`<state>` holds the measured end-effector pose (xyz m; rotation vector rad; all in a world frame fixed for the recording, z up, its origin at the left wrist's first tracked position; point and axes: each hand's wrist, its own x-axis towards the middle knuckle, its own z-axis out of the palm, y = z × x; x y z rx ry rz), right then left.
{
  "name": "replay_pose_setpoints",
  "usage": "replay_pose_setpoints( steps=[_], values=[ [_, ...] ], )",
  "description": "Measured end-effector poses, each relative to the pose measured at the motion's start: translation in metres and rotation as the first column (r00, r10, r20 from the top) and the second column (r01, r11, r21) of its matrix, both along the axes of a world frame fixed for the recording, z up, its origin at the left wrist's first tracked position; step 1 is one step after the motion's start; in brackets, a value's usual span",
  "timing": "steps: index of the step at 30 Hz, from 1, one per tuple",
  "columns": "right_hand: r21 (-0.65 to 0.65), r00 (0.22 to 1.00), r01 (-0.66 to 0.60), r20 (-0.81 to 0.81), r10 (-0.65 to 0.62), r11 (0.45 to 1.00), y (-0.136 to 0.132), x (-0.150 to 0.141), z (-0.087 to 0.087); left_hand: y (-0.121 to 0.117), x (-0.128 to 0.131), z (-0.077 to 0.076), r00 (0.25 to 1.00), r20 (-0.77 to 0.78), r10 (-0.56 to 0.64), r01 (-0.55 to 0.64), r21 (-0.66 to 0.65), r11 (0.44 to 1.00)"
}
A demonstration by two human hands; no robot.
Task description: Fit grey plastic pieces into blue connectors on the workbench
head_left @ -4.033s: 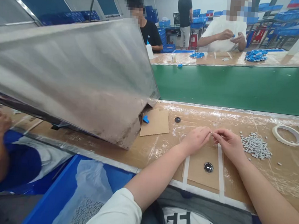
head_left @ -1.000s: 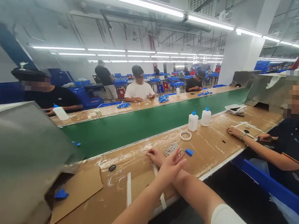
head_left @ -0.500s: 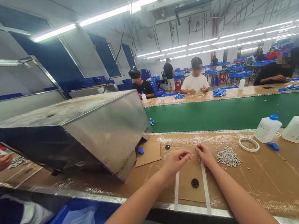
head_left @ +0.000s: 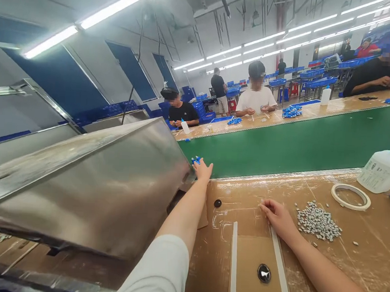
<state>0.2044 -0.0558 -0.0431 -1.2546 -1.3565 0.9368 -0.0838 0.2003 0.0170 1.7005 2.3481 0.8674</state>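
Observation:
My left hand is stretched out to the edge of the green belt, beside the metal box. Its thumb is spread and its fingertips are at several small blue pieces; whether they touch is unclear. My right hand rests low over the table, thumb and forefinger pinched together. Anything between those fingertips is too small to make out. Below it, a glossy black disc lies on a cardboard sheet between white tape strips. Right of that hand is a pile of small grey pieces.
A large metal box fills the left side. Another black disc lies between my arms. At right are a tape roll and a white bottle. Beyond the green belt, several people sit working at a bench.
My hands were together, then crossed over by the grey pile, then came apart. Since then my left hand has reached forward and left to the blue pieces; my right hand has stayed near the cardboard.

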Motion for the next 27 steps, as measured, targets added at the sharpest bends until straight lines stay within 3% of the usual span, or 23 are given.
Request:
replay_pose_setpoints(
  steps=[7, 13, 20, 24, 27],
  values=[
    [-0.065, 0.999, -0.008, -0.052, 0.005, 0.998, -0.001, -0.002, 0.002, 0.07, -0.024, -0.007, 0.982, -0.072, 0.173, -0.179, -0.101, 0.979],
    [-0.059, 0.999, -0.008, -0.036, 0.005, 0.998, -0.001, -0.003, 0.007, 0.098, -0.039, -0.009, 0.978, -0.152, 0.142, -0.166, -0.163, 0.972],
    [-0.102, 1.0, -0.02, -0.013, 0.019, 0.995, -0.003, -0.001, 0.011, 0.096, -0.023, -0.015, 0.977, -0.205, -0.053, 0.017, -0.174, 0.985],
    [-0.114, 0.998, -0.012, -0.057, 0.005, 0.993, -0.001, -0.003, 0.009, 0.082, -0.006, -0.002, 0.967, -0.182, -0.178, 0.149, -0.161, 0.976],
    [-0.123, 0.994, -0.009, -0.107, -0.004, 0.992, -0.001, -0.003, 0.008, 0.058, 0.014, 0.008, 0.946, -0.136, -0.295, 0.278, -0.134, 0.951]
  ],
)
